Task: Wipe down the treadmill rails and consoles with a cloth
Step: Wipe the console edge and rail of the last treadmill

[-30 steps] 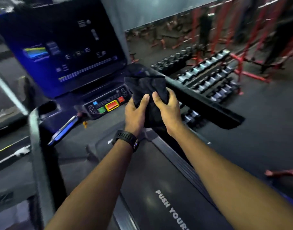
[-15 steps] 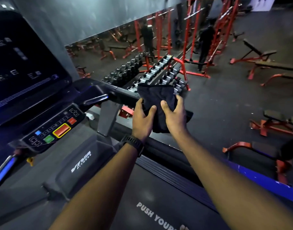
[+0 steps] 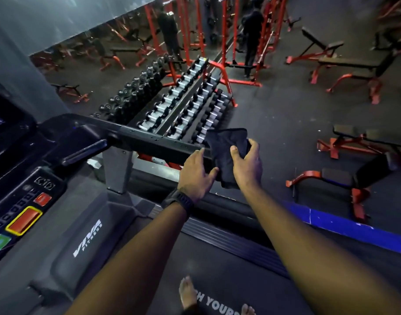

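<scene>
The right hand's (image 3: 248, 167) fingers (image 3: 254, 145) and thumb are curled round a folded dark cloth (image 3: 226, 146), clamping it from the side, with its upper half standing free above them. The left hand (image 3: 196, 176) lies just beside it, fingers (image 3: 200, 153) spread and fairly straight, thumb touching the cloth's lower edge and fingertips at the end of the black side rail (image 3: 154, 142); whether they press on it I cannot tell. The cloth sits right at that rail end and seems to touch it. Leftward from the fingers the rail runs to the console (image 3: 24, 214) with its coloured buttons. Neither surface shows what has been wiped, so I judge the rail and console both left to do. Beyond the fingers a dumbbell rack (image 3: 186, 103) holds rows of dumbbells; no bucket or bottle shows.
</scene>
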